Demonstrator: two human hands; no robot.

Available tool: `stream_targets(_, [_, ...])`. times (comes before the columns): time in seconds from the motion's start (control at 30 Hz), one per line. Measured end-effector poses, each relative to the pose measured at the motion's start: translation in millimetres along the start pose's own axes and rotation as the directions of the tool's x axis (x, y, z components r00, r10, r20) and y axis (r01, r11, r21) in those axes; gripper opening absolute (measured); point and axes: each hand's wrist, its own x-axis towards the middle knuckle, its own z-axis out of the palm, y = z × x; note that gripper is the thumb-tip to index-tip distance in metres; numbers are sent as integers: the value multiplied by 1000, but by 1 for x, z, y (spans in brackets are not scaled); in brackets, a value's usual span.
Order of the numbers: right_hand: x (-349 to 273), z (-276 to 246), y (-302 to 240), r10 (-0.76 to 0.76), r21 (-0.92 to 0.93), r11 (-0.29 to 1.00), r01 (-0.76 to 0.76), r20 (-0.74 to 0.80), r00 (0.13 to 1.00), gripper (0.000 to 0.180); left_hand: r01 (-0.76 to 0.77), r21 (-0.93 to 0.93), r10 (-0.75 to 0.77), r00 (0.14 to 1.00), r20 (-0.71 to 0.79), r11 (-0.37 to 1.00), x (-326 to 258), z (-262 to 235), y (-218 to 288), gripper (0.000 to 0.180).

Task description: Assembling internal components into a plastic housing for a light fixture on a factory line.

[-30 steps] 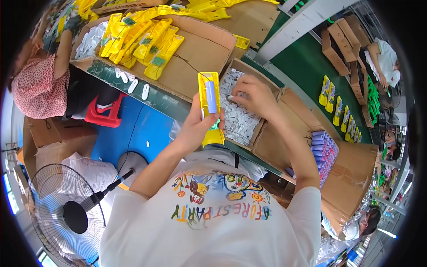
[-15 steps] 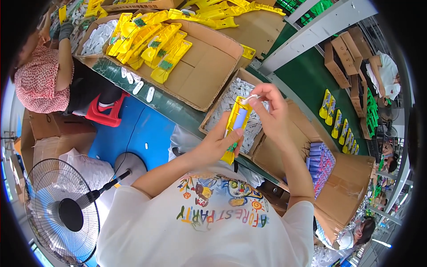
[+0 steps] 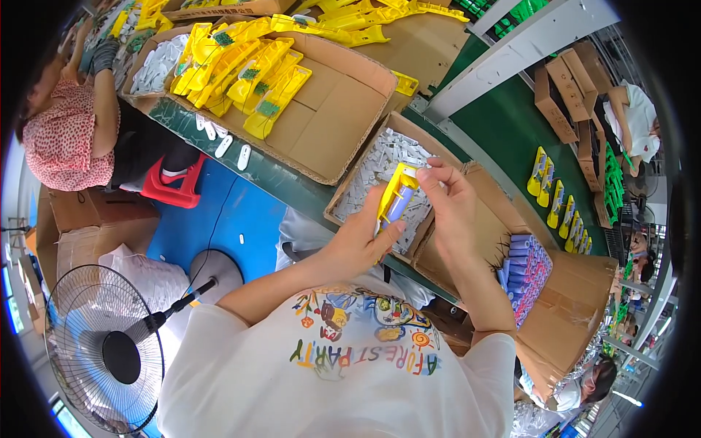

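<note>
A yellow blister card [image 3: 395, 196] with a pale purple item inside it was held upright over the cardboard box of small white pieces [image 3: 380, 172], which stood on the green bench [image 3: 252, 166]. The card's lower part was gripped by the left hand [image 3: 363, 237], fingers curled round it and thumb pressed against its side. Its upper end was pinched by the right hand [image 3: 447, 198], thumb and fingertips drawn together on the top edge, just above the far side of that box.

To the right of the box of white pieces, an open carton [image 3: 482, 241] was seen, and past it a stack of purple items [image 3: 527, 271] was packed in rows in another carton. To the left of the box, a large flat carton [image 3: 332, 109] was laid out with many finished yellow cards [image 3: 248, 73] heaped at its far left corner. A few loose white pieces [image 3: 223, 142] were scattered on the bench edge, left of the box.

Further left, a person in a red patterned top [image 3: 55, 142] was seated on a red stool [image 3: 171, 186]. Below the bench, well apart from the box, a standing fan [image 3: 106, 350] was placed on the blue floor [image 3: 219, 219].
</note>
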Motion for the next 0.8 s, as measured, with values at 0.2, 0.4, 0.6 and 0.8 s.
stream_targets(0.2, [8,-15,-19,-100,-51,991,126,355,930,10,-12,-403,71,989,131,915,-4,4,7,45])
stream_targets(0.4, [22,-70,-32,10,-274,957,97,365,931,5,12,-494,252,849,464,869,36,11,3,51])
stream_targets(0.6, [214,-279,-37,-543,-629,652,423,2,840,26,165,548,268,735,-623,820,68,-97,45,25])
stream_targets(0.8, [315,-464,71,-328,-980,31,198,177,928,18,541,828,383,740,-553,148,91,-182,-6,38])
